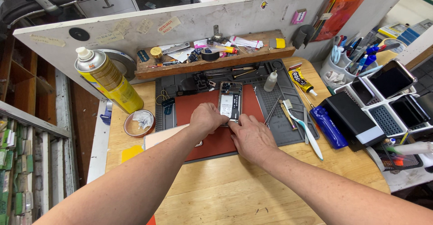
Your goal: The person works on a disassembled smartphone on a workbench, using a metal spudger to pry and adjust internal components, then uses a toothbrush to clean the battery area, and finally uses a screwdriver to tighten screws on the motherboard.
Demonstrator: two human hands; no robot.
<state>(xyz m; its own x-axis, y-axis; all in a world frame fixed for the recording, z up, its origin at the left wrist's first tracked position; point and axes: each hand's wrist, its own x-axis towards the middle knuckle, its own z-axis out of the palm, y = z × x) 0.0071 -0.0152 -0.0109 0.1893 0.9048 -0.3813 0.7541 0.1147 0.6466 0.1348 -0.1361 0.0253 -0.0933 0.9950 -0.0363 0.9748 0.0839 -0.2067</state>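
Observation:
An opened phone with its back off lies on a red mat, its battery and boards showing. My left hand rests on the phone's lower left edge, fingers curled against it. From the right, my right hand presses its fingertips on the phone's bottom end. Whether a small tool is pinched in either hand is hidden by the fingers. A detached pale back cover lies on the mat just left of my left wrist.
A grey work mat holds a toothbrush, tweezers and a small white bottle. A yellow spray can and a tape roll stand left. A blue tool, glue tube, black box and phone trays crowd the right.

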